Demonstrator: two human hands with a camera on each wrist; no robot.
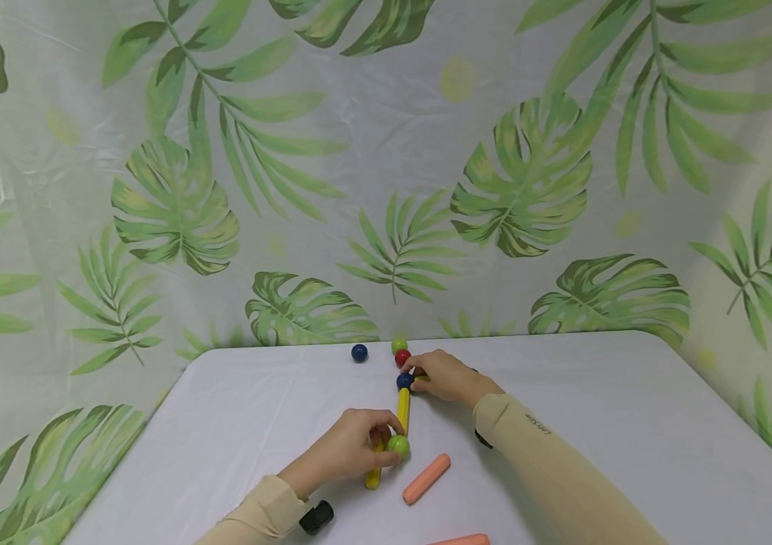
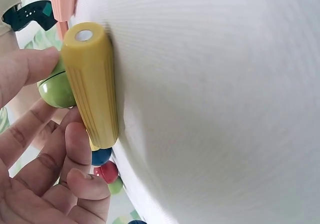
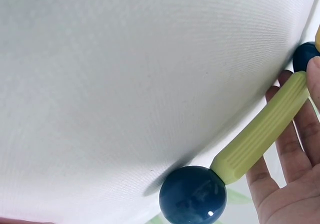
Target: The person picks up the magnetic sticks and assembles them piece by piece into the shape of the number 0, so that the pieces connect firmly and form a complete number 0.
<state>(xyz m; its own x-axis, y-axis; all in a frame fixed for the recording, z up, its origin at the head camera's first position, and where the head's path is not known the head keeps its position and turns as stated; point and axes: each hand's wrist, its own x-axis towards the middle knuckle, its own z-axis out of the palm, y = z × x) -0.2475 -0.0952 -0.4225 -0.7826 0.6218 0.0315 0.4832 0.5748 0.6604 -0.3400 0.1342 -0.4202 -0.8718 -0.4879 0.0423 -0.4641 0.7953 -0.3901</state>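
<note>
My left hand [image 1: 352, 445] pinches a green ball [image 1: 398, 446] between thumb and fingers. Beside it lies a yellow rod [image 2: 92, 88] with a silvery disc in its end; whether it touches the ball is unclear. Another yellow rod [image 1: 403, 411] runs from near the green ball up to a blue ball [image 1: 405, 381]. At that blue ball my right hand [image 1: 446, 374] grips with thumb and fingertips. A yellow-green rod [image 3: 262, 129] extends from this joint past the palm to a second blue ball [image 3: 192, 196], mostly hidden by the hand in the head view.
Behind the right hand, a red ball [image 1: 403, 357] and a green ball [image 1: 400, 345] sit close together. A loose blue ball [image 1: 359, 353] lies near the far edge of the white table [image 1: 256, 393]. One orange-pink rod [image 1: 427, 479] lies right of the left hand, another [image 1: 462, 540] at the front.
</note>
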